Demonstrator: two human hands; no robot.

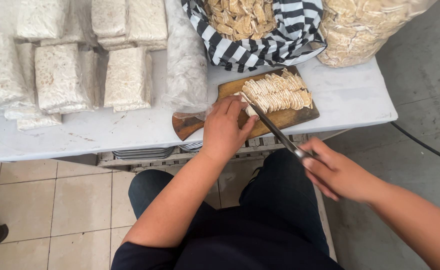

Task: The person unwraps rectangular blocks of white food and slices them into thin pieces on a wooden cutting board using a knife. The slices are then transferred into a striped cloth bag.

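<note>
A wooden cutting board (290, 117) lies at the front edge of a white table (350, 95). Thin pale slices (280, 92) are stacked in rows on it. My left hand (225, 127) presses down on a pale block (250, 109) at the left end of the slices, mostly hiding it. My right hand (337, 172) grips the handle of a long knife (275, 131), whose blade slants up to the block beside my left fingertips.
Several pale blocks wrapped in plastic (65, 75) cover the table's left half. A striped cloth bag (265, 30) and a clear plastic bag (365, 25), both full of slices, stand behind the board. Metal trays (145, 152) sit under the table. Tiled floor lies to the left.
</note>
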